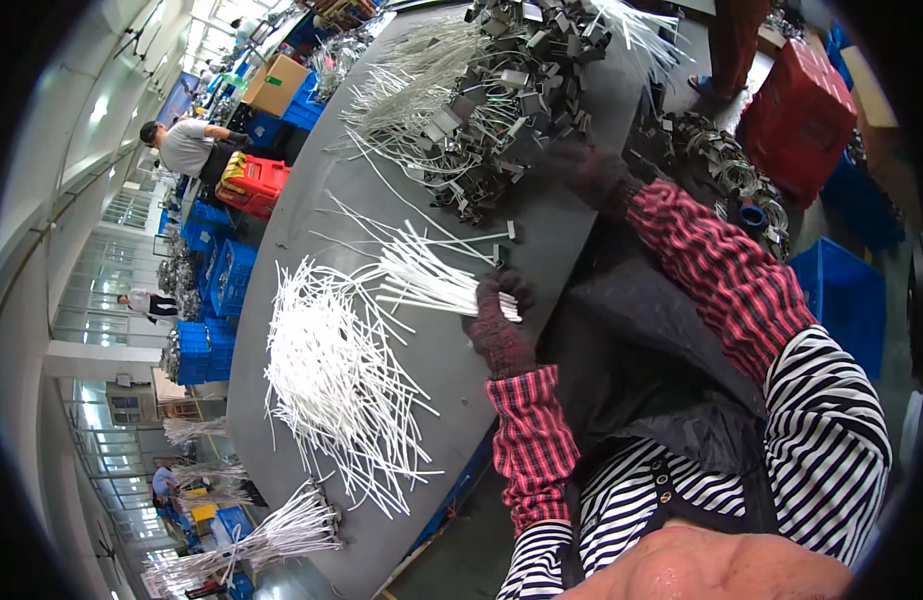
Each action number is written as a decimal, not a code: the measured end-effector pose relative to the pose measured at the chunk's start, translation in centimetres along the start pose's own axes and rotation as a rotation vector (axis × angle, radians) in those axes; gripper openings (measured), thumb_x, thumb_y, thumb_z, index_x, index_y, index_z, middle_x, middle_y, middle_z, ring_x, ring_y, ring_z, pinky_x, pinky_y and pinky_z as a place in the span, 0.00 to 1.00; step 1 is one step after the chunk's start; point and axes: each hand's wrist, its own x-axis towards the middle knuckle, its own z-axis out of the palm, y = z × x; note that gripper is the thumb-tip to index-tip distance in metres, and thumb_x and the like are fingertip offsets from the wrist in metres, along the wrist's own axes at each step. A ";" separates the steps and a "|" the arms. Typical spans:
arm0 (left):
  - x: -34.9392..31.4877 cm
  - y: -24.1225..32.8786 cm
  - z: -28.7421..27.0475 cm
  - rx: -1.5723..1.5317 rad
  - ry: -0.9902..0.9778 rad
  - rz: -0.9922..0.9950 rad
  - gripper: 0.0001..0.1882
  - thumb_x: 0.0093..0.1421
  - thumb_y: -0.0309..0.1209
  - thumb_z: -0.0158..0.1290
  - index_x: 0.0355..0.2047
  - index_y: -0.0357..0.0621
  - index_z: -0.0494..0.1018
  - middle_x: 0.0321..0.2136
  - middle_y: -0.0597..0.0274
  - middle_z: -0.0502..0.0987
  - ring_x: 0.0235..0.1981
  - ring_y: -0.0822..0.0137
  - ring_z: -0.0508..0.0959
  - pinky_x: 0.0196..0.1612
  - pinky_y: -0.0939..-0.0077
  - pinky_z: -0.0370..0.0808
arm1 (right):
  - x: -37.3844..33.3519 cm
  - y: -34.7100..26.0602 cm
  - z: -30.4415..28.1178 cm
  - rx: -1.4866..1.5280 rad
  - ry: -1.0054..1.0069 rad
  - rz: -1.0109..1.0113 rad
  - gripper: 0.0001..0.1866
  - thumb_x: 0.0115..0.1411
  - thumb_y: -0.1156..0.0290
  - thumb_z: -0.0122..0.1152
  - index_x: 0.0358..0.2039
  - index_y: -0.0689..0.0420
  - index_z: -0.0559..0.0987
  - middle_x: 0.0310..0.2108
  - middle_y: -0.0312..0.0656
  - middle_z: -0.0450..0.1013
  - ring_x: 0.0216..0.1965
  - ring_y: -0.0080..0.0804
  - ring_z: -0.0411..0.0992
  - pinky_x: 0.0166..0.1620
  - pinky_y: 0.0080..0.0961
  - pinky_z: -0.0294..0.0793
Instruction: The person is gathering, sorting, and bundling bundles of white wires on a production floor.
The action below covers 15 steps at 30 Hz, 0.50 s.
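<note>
My left hand [501, 312], in a dark reddish glove, is closed round one end of a bundle of thin white tubes or wires [426, 272]. The loose ends of the bundle fan out to the left over the grey table [271, 235]. My right hand [586, 172], also gloved, is beside a heap of wires with dark and silvery metal end pieces [511, 95]. Motion smears its fingers, so whether it holds anything is unclear. Just past my left hand lies a wire with a small dark end piece [510, 230].
A big loose pile of white wires [331, 370] covers the left of the table. Another bundle [291, 530] lies at its near left end. To my right stand a red container [799, 120] and a blue bin [839, 300]. Another person [186, 148] stands beyond the table.
</note>
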 end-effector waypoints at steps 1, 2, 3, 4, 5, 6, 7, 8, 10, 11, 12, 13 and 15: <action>-0.3 -0.3 0.6 -0.032 -0.004 -0.034 0.15 0.61 0.36 0.54 0.39 0.35 0.73 0.31 0.55 0.79 0.30 0.64 0.80 0.31 0.72 0.76 | -0.4 -0.5 -0.8 0.204 -0.005 0.044 0.22 0.57 0.73 0.59 0.54 0.51 0.74 0.39 0.43 0.76 0.38 0.36 0.78 0.39 0.29 0.79; -0.7 -0.7 1.3 -0.099 -0.046 -0.043 0.15 0.61 0.36 0.55 0.39 0.35 0.73 0.31 0.54 0.79 0.31 0.63 0.80 0.32 0.71 0.76 | -1.1 -1.4 -1.8 0.380 -0.034 0.124 0.20 0.57 0.74 0.59 0.52 0.52 0.76 0.38 0.42 0.76 0.38 0.36 0.78 0.39 0.29 0.79; -0.4 -0.6 2.0 -0.127 -0.176 -0.105 0.14 0.63 0.37 0.53 0.36 0.36 0.74 0.31 0.58 0.79 0.32 0.62 0.81 0.36 0.67 0.80 | -2.2 -2.4 -3.0 0.536 -0.108 0.199 0.19 0.56 0.76 0.59 0.50 0.53 0.77 0.37 0.42 0.76 0.38 0.36 0.77 0.39 0.29 0.78; -0.8 -0.7 2.9 0.136 -0.239 0.083 0.14 0.63 0.37 0.53 0.36 0.37 0.75 0.31 0.59 0.79 0.32 0.62 0.81 0.36 0.68 0.80 | -3.5 -3.3 -4.4 0.605 -0.083 0.235 0.18 0.55 0.76 0.60 0.48 0.54 0.78 0.37 0.42 0.76 0.37 0.36 0.77 0.39 0.29 0.78; -1.4 -1.0 3.8 0.403 -0.299 0.270 0.13 0.63 0.37 0.53 0.36 0.37 0.75 0.31 0.60 0.79 0.32 0.63 0.81 0.36 0.68 0.80 | -4.9 -4.1 -5.8 0.659 -0.100 0.272 0.17 0.55 0.76 0.61 0.46 0.55 0.78 0.36 0.42 0.76 0.37 0.36 0.77 0.39 0.28 0.78; -1.9 -1.2 5.0 0.602 -0.358 0.420 0.13 0.63 0.37 0.53 0.35 0.38 0.75 0.30 0.60 0.79 0.31 0.64 0.80 0.35 0.69 0.79 | -6.2 -5.0 -7.1 0.702 -0.106 0.298 0.16 0.54 0.77 0.62 0.44 0.55 0.79 0.36 0.42 0.76 0.37 0.36 0.77 0.40 0.28 0.78; -2.5 -1.4 6.2 0.697 -0.368 0.438 0.12 0.63 0.37 0.53 0.35 0.39 0.75 0.29 0.61 0.78 0.30 0.65 0.79 0.33 0.71 0.78 | -7.2 -5.6 -8.3 0.745 -0.158 0.307 0.15 0.54 0.77 0.63 0.43 0.56 0.79 0.36 0.42 0.76 0.36 0.35 0.77 0.39 0.28 0.77; -2.9 -1.7 7.6 0.723 -0.375 0.417 0.12 0.62 0.36 0.53 0.34 0.39 0.75 0.27 0.63 0.77 0.27 0.67 0.78 0.30 0.72 0.77 | -8.1 -6.0 -9.5 0.779 -0.201 0.303 0.14 0.54 0.78 0.63 0.43 0.57 0.79 0.35 0.42 0.76 0.36 0.35 0.76 0.39 0.29 0.77; -3.2 -2.4 10.4 0.425 -0.318 0.159 0.10 0.62 0.36 0.52 0.32 0.41 0.74 0.22 0.65 0.74 0.21 0.69 0.74 0.24 0.76 0.72 | -10.1 -7.6 -12.1 0.892 -0.203 0.376 0.12 0.54 0.76 0.65 0.41 0.58 0.79 0.33 0.41 0.75 0.34 0.32 0.75 0.39 0.27 0.76; -3.2 -2.8 11.7 0.099 -0.241 -0.080 0.10 0.62 0.35 0.52 0.31 0.42 0.73 0.20 0.66 0.72 0.18 0.71 0.71 0.20 0.77 0.69 | -11.6 -8.7 -13.6 1.001 -0.156 0.439 0.12 0.54 0.74 0.65 0.40 0.58 0.79 0.31 0.40 0.74 0.33 0.30 0.75 0.39 0.26 0.75; -3.0 -3.1 12.6 -0.213 -0.154 -0.337 0.09 0.62 0.35 0.52 0.30 0.42 0.72 0.18 0.67 0.70 0.15 0.72 0.68 0.17 0.78 0.66 | -14.0 -8.8 -16.1 1.099 -0.308 0.725 0.11 0.53 0.74 0.66 0.37 0.59 0.79 0.30 0.37 0.73 0.32 0.27 0.73 0.39 0.25 0.74; -3.0 -3.5 13.2 -0.221 -0.060 -0.297 0.10 0.62 0.36 0.52 0.28 0.44 0.70 0.16 0.69 0.65 0.10 0.75 0.60 0.14 0.79 0.58 | -17.0 -8.3 -19.3 1.216 -0.451 0.945 0.10 0.52 0.74 0.67 0.35 0.59 0.78 0.28 0.34 0.72 0.32 0.23 0.72 0.39 0.24 0.73; -2.5 -4.2 13.7 -0.226 -0.064 -0.281 0.10 0.63 0.36 0.51 0.29 0.44 0.70 0.17 0.69 0.66 0.12 0.74 0.61 0.14 0.79 0.58 | -23.5 -6.8 -23.7 1.046 -0.352 1.246 0.08 0.47 0.76 0.65 0.29 0.58 0.75 0.28 0.33 0.72 0.33 0.20 0.70 0.39 0.23 0.72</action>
